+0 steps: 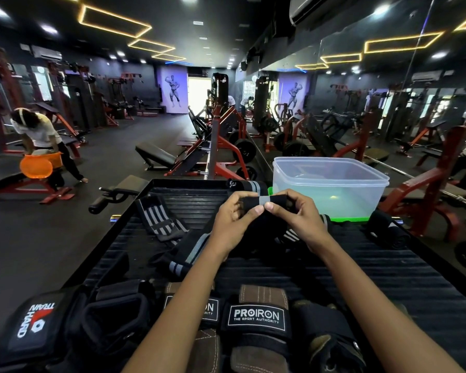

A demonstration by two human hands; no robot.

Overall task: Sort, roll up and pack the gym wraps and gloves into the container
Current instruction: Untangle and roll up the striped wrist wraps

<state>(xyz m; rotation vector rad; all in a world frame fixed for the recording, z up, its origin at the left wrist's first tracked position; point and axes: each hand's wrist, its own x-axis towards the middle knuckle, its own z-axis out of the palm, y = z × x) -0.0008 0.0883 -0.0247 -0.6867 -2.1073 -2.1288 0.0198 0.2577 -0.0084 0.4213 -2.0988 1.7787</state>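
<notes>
**Both hands on a half-rolled wrap above the ribbed platform**

Far left, near me, I see a black glove marked TRAIN HARD [35, 323] lying on the black ribbed platform [388, 270]. Further up the platform lies a loose striped wrap [160, 220], flat and partly unrolled. Nearer to me, two gloves labelled PROIRON [256, 317] sit side by side, partly under my forearms.

My left hand [233, 226] has its fingers curled round the left end of a black wrap with a grey band [264, 201], thumb pressed on top. My right hand [297, 219] pinches the right end of the same wrap the same way; the two thumbs almost meet at the grey band. The wrap is held off the platform, its loose tail hanging down between my wrists.

Behind the hands lies another rolled wrap [249, 185]. To the right stands the clear plastic container [331, 184] on a green lid [347, 219], and just beside it a rolled black wrap [389, 232].
</notes>
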